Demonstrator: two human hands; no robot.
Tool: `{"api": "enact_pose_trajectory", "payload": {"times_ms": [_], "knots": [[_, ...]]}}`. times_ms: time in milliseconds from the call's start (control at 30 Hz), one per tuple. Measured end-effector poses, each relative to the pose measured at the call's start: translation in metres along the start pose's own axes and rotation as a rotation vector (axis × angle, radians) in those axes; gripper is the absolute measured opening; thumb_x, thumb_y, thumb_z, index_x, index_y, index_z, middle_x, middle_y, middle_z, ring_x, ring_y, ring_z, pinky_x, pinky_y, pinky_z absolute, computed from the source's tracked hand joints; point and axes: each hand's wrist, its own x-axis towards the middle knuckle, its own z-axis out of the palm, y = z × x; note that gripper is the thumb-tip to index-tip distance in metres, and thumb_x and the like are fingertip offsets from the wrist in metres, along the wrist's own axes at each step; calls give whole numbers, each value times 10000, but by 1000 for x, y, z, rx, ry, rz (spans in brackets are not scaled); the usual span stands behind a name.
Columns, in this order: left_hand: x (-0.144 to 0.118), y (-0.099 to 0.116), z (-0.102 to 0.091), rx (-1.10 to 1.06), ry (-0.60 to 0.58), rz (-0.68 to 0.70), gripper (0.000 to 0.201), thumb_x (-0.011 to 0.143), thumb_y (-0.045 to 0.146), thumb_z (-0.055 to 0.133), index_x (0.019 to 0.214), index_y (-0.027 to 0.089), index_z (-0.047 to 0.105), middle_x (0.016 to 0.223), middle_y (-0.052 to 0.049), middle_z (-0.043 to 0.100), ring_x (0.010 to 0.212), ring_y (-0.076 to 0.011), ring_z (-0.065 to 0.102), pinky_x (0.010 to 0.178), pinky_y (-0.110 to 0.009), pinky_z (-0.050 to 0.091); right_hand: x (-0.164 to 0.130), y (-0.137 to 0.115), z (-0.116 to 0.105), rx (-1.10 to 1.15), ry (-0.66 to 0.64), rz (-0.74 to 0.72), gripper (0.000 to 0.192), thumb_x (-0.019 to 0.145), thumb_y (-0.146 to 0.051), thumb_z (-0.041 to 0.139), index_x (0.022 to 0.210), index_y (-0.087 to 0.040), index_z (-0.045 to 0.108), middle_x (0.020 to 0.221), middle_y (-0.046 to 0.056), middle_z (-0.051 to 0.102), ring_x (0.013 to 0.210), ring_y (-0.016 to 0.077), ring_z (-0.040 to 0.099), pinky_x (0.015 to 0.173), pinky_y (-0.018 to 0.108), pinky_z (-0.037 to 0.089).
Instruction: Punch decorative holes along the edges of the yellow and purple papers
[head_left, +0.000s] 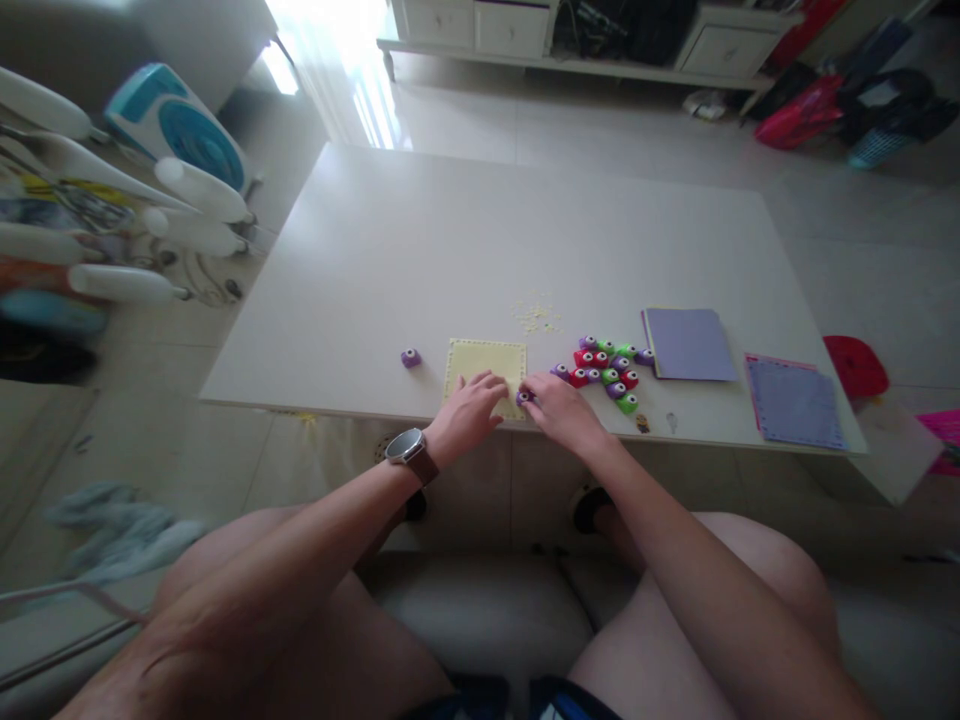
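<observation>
A square of yellow paper [486,356] with small punched holes along its edges lies at the table's front edge. My left hand [478,393] rests on it with the fingers spread. At the paper's right edge, my right hand [556,405] grips a small purple craft punch [524,397]. Another purple punch [409,357] stands alone to the left of the paper. Right of my right hand, several purple, red and green punches [602,360] sit in a cluster. Tiny yellow paper cutouts [537,316] are scattered behind the paper.
On the right lie a stack of purple paper [690,344] and a purple sheet with punched edges [796,402] over a pink one. Two small items, one a yellow-brown figure [642,423], lie near the front edge of the white table [480,230].
</observation>
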Motion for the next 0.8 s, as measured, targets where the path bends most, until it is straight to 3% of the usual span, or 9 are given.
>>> {"api": "enact_pose_trajectory", "payload": {"times_ms": [167, 233, 300, 400, 500, 633, 800], "knots": [[0, 0, 0, -3, 10, -6, 335, 894, 146, 723, 1205, 220, 620, 1405, -117, 620, 1430, -322, 464, 1198, -674, 327, -1, 0, -7, 36, 25, 6, 95, 967, -186, 679, 1061, -193, 675, 1088, 72, 698, 1034, 211, 633, 889, 278, 455], [1, 0, -2, 5, 34, -7, 348, 889, 157, 738, 1210, 221, 624, 1413, -113, 615, 1430, -326, 463, 1218, -674, 291, -1, 1, -9, 97, 59, 51, 142, 951, -226, 716, 1083, -196, 676, 1106, 68, 706, 988, 202, 645, 851, 273, 462], [1, 1, -3, -12, 68, 3, 334, 881, 182, 757, 1191, 217, 638, 1379, -104, 629, 1371, -315, 509, 1205, -605, 343, 0, 3, -11, 176, 78, 130, 132, 944, -251, 733, 1047, -193, 675, 1055, 60, 719, 905, 185, 653, 787, 259, 461], [4, 2, -4, -101, 121, -17, 275, 875, 225, 772, 1127, 211, 664, 1229, -86, 671, 1206, -278, 587, 1059, -451, 486, 3, 4, -10, 279, 55, 251, 117, 934, -271, 744, 917, -189, 663, 881, 34, 715, 794, 166, 644, 695, 244, 436], [9, 2, -2, -238, 165, -101, 200, 871, 234, 768, 1050, 205, 682, 1109, -64, 692, 1034, -233, 636, 915, -375, 527, 5, 5, -7, 325, 9, 313, 211, 932, -303, 740, 790, -184, 640, 790, 21, 692, 743, 158, 623, 657, 243, 407], [19, 0, 2, -485, 130, -256, 143, 862, 279, 778, 920, 177, 696, 928, -40, 735, 779, -162, 644, 683, -282, 494, 9, 10, -2, 356, -35, 350, 286, 917, -373, 743, 735, -175, 642, 759, 18, 676, 716, 157, 602, 628, 244, 389], [29, 1, 8, -717, 64, -379, 255, 862, 390, 785, 852, 148, 706, 721, -34, 691, 587, -118, 593, 526, -230, 417, 14, 20, 8, 439, -66, 404, 326, 885, -431, 764, 742, -170, 631, 738, 19, 673, 655, 147, 588, 605, 241, 403]]}}
